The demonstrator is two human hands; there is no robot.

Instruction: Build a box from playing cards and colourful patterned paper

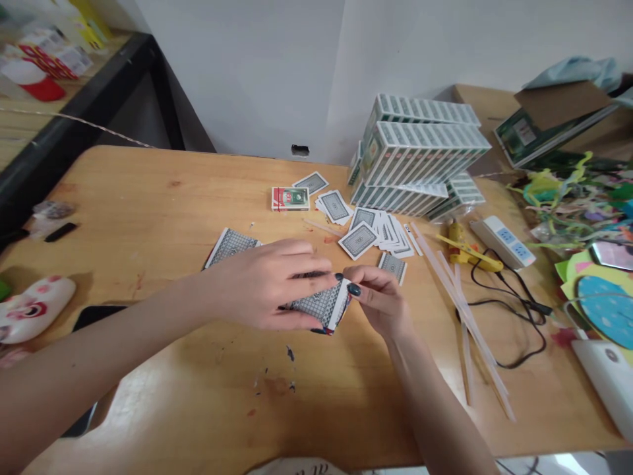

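A piece made of patterned playing cards (319,303) runs beneath my hands, with grey-backed faces, white borders and some red and blue at its lower right edge. My left hand (262,284) lies palm down across it, thumb along the near side and fingers over the top. It covers the middle of the piece, whose left end shows past the knuckles. At the right end, my right hand (378,300) pinches the white-edged corner between thumb and fingers. Loose playing cards (359,240) lie spread just beyond my right hand.
Behind the loose cards stand wrapped stacks of card boxes (425,155) and one red-and-green card box (290,198). To the right lie glue sticks (459,310), a yellow glue gun (467,251), a power strip (503,241) and a black cable (541,343). A dark tablet-like object (99,320) sits left.
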